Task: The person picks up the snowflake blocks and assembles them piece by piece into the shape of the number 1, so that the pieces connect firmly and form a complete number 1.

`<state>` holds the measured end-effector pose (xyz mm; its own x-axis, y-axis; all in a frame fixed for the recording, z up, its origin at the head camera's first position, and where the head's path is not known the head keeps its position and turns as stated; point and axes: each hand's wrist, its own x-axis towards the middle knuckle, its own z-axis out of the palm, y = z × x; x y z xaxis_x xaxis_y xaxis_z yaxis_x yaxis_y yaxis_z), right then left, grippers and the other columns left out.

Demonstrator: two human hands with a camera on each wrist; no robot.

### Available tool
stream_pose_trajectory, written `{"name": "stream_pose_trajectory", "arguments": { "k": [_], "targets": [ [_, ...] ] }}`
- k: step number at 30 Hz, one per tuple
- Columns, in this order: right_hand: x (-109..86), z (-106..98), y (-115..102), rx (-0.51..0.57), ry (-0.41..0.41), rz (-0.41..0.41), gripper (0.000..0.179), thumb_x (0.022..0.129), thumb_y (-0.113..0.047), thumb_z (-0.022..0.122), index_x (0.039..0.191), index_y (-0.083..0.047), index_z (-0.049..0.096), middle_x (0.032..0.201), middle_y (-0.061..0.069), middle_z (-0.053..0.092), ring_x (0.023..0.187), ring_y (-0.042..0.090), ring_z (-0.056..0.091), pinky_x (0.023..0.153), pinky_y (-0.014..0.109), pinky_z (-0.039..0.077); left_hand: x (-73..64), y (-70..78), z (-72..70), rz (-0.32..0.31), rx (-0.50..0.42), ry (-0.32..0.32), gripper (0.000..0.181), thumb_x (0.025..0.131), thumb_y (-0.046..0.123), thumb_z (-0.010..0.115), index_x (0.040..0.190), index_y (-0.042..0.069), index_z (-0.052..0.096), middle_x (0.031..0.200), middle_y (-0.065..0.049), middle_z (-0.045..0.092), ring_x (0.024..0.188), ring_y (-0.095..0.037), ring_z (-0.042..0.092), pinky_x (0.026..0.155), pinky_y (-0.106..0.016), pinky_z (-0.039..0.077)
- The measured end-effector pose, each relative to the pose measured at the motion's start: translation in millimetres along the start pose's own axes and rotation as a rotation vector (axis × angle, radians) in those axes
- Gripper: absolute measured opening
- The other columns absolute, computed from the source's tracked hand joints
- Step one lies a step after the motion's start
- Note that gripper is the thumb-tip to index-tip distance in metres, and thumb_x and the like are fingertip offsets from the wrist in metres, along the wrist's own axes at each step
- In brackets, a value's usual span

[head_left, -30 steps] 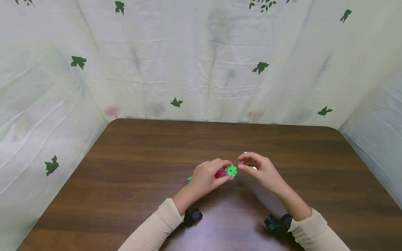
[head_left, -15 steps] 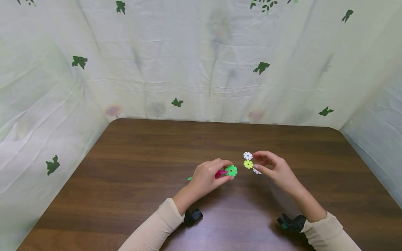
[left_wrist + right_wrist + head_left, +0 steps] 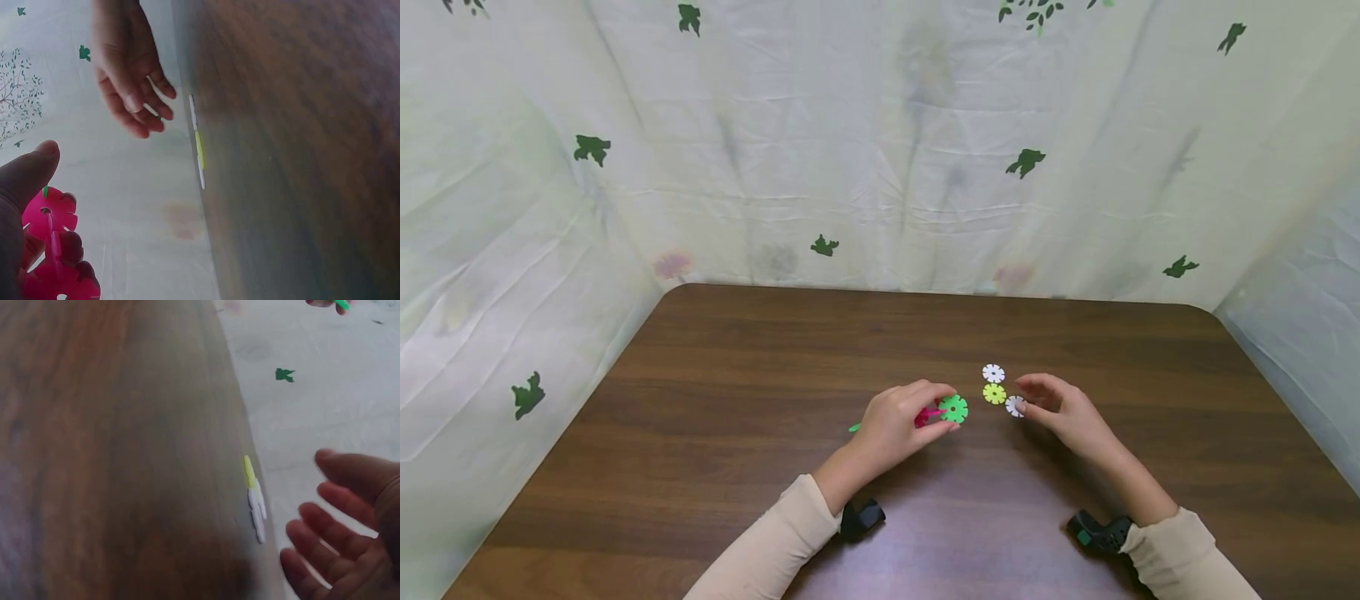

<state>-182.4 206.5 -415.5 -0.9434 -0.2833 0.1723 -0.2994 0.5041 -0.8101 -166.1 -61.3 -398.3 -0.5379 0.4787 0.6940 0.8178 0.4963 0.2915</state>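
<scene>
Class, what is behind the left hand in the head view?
A green tip, pink parts and a green disc show around the left hand; the rest is covered.

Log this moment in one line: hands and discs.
left hand: holds pink and green notched discs | right hand: holds nothing | on table: yellow notched disc, two white notched discs

I'm looking at a bright green disc (image 3: 960, 409), hot-pink discs (image 3: 61, 209), a lemon-yellow disc (image 3: 995, 399) and white discs (image 3: 993, 379). Brown wood grain is streaking the table (image 3: 775, 358); dark green bird shapes (image 3: 1026, 163) are dotting the whitish curtain (image 3: 865, 175); rolled sleeves (image 3: 767, 533) are showing plain cream.
</scene>
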Motion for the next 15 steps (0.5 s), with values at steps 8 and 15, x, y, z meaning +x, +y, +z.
{"name": "stream_pose_trajectory", "arguments": {
  "k": [8, 15],
  "targets": [
    [1.9, 3, 17, -0.113, -0.037, -0.019, 0.033, 0.081, -0.011, 0.067, 0.11, 0.0, 0.057, 0.102, 0.012, 0.061, 0.092, 0.027, 0.057, 0.076, 0.038, 0.046, -0.1, 0.2, -0.3, 0.002, 0.002, -0.002, 0.033, 0.071, 0.025, 0.076, 0.098, 0.011, 0.064, 0.082, 0.008, 0.06, 0.063, -0.001, 0.048, 0.056, -0.015, 0.038],
    [4.0, 6, 19, -0.208, -0.043, -0.059, 0.03, 0.08, -0.003, 0.066, 0.109, -0.001, 0.059, 0.1, 0.009, 0.057, 0.089, 0.024, 0.055, 0.073, 0.036, 0.047, -0.4, 0.3, 0.1, -0.003, -0.01, -0.01, 0.033, 0.071, 0.025, 0.076, 0.099, 0.012, 0.064, 0.082, 0.008, 0.06, 0.063, -0.001, 0.047, 0.056, -0.014, 0.038]
  ]
}}
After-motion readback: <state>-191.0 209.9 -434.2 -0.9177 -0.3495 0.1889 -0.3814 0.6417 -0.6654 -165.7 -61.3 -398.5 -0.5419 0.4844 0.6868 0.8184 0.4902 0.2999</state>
